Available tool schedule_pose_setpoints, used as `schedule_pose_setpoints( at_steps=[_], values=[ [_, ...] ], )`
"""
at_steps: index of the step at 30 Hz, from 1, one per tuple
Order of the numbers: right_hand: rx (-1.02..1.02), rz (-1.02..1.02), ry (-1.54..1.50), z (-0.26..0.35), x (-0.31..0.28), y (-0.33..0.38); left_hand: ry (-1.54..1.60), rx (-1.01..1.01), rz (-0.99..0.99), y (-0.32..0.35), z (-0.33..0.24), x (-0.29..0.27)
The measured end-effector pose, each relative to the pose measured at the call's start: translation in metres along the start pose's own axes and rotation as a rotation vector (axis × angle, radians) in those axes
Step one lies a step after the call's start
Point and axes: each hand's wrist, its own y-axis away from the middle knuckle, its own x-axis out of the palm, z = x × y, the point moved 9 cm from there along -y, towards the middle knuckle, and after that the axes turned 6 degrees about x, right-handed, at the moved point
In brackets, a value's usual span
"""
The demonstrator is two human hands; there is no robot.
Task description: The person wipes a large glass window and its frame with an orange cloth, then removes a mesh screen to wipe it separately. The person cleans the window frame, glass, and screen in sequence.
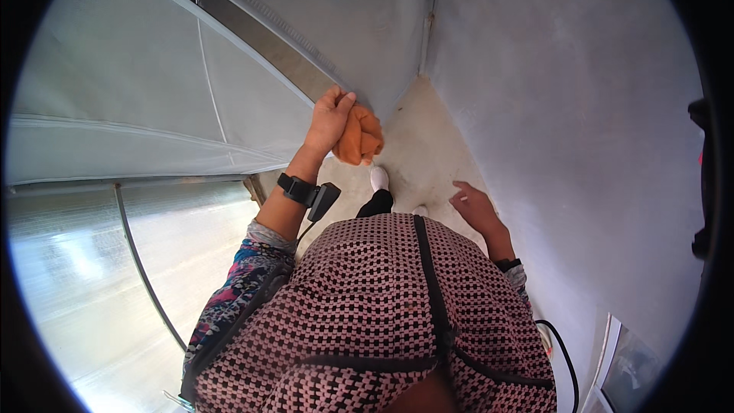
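An orange cloth (359, 136), bunched up and hanging, is held in my left hand (332, 118). That hand is closed, its fingertips right by the lower edge of a grey framed panel (367, 30) ahead of me. Whether the fingers also touch the panel's edge, I cannot tell. My right hand (474, 206) hangs low beside the grey wall (566, 115), fingers loosely bent and apart, holding nothing. A black device on a strap (310, 193) sits around my left wrist.
Grey sheeting (130, 69) with pale frame bars spans the left. Below it stands a bright translucent panel (99, 260) with a curved dark rod (138, 252). The concrete floor (424, 138) narrows toward a corner ahead. A black cable (567, 352) loops at my right side.
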Motion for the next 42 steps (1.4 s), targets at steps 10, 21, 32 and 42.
schedule_pose_setpoints(
  at_steps=[10,21,32,42],
  values=[
    [-0.525,0.034,-0.669,0.110,-0.004,0.022,-0.163,0.193,0.079,0.069,-0.055,0.138],
    [-0.427,-0.066,-0.951,0.112,0.029,0.059,-0.036,0.308,0.133,0.099,-0.090,0.140],
    [-0.192,0.005,-0.722,0.061,0.042,0.072,0.041,0.168,0.256,0.072,-0.058,0.128],
    [-0.120,-0.016,-0.887,-0.037,0.010,0.077,-0.046,0.089,-0.025,0.029,-0.009,0.088]
  ],
)
